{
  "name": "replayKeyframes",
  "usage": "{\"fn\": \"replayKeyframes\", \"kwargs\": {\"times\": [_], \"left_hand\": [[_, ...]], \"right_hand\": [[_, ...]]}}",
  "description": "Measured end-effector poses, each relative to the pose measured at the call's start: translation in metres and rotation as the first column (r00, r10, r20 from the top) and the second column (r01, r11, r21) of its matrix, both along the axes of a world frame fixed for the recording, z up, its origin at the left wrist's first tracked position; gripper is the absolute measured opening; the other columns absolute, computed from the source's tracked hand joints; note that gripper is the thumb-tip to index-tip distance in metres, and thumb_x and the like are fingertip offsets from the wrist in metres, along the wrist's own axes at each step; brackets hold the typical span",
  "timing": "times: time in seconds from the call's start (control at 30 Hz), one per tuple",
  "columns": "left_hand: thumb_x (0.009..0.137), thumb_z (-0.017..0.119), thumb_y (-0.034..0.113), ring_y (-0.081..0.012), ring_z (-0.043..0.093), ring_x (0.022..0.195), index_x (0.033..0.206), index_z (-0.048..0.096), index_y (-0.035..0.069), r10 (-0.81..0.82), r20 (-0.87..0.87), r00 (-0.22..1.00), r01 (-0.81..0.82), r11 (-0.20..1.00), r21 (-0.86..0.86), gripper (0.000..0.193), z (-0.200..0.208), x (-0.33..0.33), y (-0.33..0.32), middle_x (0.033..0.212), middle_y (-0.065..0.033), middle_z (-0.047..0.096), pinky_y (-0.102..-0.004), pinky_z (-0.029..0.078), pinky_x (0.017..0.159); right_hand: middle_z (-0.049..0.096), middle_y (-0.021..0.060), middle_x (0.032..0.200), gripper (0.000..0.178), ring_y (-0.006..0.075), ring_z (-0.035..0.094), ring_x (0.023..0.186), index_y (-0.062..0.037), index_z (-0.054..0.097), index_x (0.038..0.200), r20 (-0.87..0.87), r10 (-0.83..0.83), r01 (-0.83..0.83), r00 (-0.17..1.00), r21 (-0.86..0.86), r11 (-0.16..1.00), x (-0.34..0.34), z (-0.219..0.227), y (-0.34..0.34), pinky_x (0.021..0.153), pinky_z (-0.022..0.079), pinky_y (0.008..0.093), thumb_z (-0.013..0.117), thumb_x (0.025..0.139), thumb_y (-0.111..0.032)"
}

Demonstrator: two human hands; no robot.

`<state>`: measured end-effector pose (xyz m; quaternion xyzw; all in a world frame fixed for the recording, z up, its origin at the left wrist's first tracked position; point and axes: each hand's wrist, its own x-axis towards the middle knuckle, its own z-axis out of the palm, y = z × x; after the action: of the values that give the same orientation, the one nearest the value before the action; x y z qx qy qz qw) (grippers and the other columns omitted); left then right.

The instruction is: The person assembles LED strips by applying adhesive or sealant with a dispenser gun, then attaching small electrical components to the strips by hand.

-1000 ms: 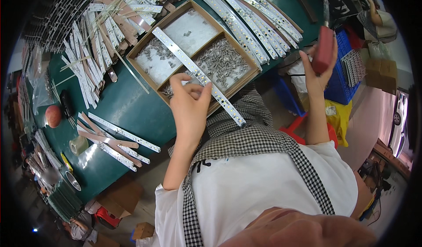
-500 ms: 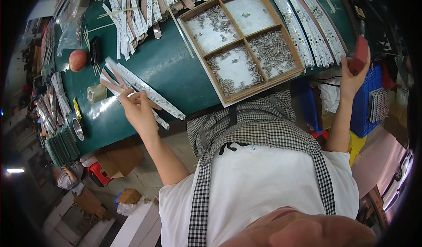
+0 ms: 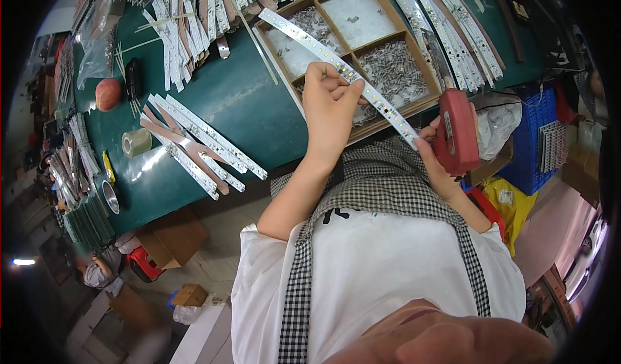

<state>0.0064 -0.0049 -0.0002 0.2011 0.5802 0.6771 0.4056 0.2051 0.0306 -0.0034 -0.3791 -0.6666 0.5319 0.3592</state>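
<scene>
A long white LED strip board [image 3: 391, 111] slants over the compartment tray, dotted with small yellow LEDs. My left hand [image 3: 328, 108] is closed on its middle, thumb on the upper face. At the lower right end of the board, the thumb of my right hand [image 3: 443, 181] touches or nearly touches its tip. That same hand is closed round a red, boxy hand tool [image 3: 457, 134], whose exact kind I cannot make out. Beneath the board, the wooden tray [image 3: 410, 42] has several compartments with small metallic and clear pieces.
Several loose LED boards [image 3: 217, 145] lie crossed at the table's near left edge. Around there are a tape roll [image 3: 137, 143], an apple [image 3: 108, 95] and a black-handled tool [image 3: 133, 79]. More boards [image 3: 453, 37] stretch along the right. A blue crate [image 3: 535, 137] stands beyond the table edge.
My left hand has moved right from the loose boards to over the tray, now carrying one board. My right hand has come inward and down with the red tool, meeting the board's end.
</scene>
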Motion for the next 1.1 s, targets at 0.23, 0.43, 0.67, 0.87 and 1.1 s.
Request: {"fn": "replayKeyframes", "kwargs": {"times": [0.23,0.43,0.67,0.87,1.1], "left_hand": [[0.081,0.057,-0.001,-0.0130,0.059,0.054,0.088,0.037,0.001,-0.250,-0.132,0.959,0.217,0.950,-0.225,0.022,-0.001,0.000,0.003,0.064,-0.0110,0.058,-0.0221,0.046,0.046],[0.080,0.057,0.002,-0.0250,0.060,0.056,0.090,0.042,-0.002,-0.199,-0.531,0.824,0.021,0.947,-0.322,0.018,0.010,-0.013,-0.007,0.067,-0.0143,0.058,-0.0337,0.046,0.051],[0.073,0.061,0.005,-0.0306,0.056,0.072,0.085,0.057,-0.002,-0.358,-0.865,0.350,-0.073,0.911,-0.407,0.014,0.004,-0.012,-0.010,0.082,-0.0153,0.057,-0.0376,0.046,0.067],[0.075,0.059,0.006,-0.0328,0.056,0.077,0.090,0.061,0.001,-0.389,-0.823,0.414,-0.079,0.885,-0.459,0.015,0.006,-0.015,-0.009,0.083,-0.0158,0.058,-0.0397,0.045,0.068],[0.076,0.058,0.005,-0.0313,0.057,0.077,0.088,0.061,0.000,-0.312,-0.848,0.428,-0.071,0.924,-0.376,0.013,0.005,-0.022,-0.012,0.082,-0.0153,0.059,-0.0373,0.045,0.068]], "right_hand": [[0.045,0.0099,0.103,0.054,0.0160,0.056,0.081,-0.0012,0.024,0.126,-0.037,0.012,-0.008,0.999,0.107,0.994,0.004,0.006,0.015,0.069,0.046,0.0263,0.055,0.082,-0.001],[0.045,0.0086,0.106,0.036,0.0152,0.056,0.083,0.0000,0.037,0.118,-0.059,-0.040,0.047,0.997,0.113,0.993,0.003,0.008,0.018,0.065,0.046,0.0253,0.051,0.086,-0.003],[0.045,0.0093,0.107,0.037,0.0160,0.056,0.083,0.0005,0.037,0.120,-0.074,-0.030,0.037,0.997,0.092,0.995,0.004,0.010,0.020,0.064,0.046,0.0253,0.051,0.085,-0.002],[0.046,0.0092,0.106,0.037,0.0156,0.056,0.082,0.0005,0.038,0.119,-0.089,-0.042,0.047,0.995,0.048,0.998,0.006,0.013,0.017,0.064,0.046,0.0247,0.052,0.085,-0.003],[0.047,0.0095,0.105,0.037,0.0157,0.055,0.081,0.0002,0.038,0.118,-0.092,-0.030,0.034,0.995,0.039,0.999,0.006,0.013,0.021,0.063,0.046,0.0247,0.053,0.085,-0.005]]}}
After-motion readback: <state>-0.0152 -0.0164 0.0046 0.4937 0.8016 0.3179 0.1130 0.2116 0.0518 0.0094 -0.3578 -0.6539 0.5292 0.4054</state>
